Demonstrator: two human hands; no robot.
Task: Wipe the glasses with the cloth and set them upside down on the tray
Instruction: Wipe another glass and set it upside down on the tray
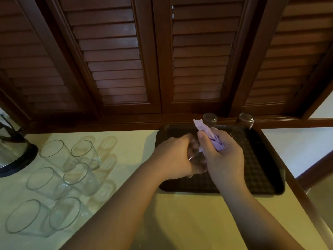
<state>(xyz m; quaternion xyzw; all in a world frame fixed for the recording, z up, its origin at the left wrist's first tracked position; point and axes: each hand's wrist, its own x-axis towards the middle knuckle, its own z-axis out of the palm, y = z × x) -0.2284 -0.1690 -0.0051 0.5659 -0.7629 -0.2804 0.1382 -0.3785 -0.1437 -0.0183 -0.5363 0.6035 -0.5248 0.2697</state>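
Left hand (175, 156): fingers clenched round a clear glass (195, 157), held above the tray (261, 177) — glass mostly hidden.
Right hand (222, 156): fingers grasping the lilac cloth (207, 134), pressed to that glass.
Tray: dark, gridded, on the pale counter (180, 213); two glasses upside down at its far edge (210, 120), (246, 121).
Left of tray: six upright glasses (72, 168) — kettle (12, 150) beyond them.

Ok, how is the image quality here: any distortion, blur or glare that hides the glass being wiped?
Head view: wide-angle distortion fans the louvred shutters outward; lighting is dim and warm; the glass between left hand and right hand is nearly lost against the dark tray; no strong glare.
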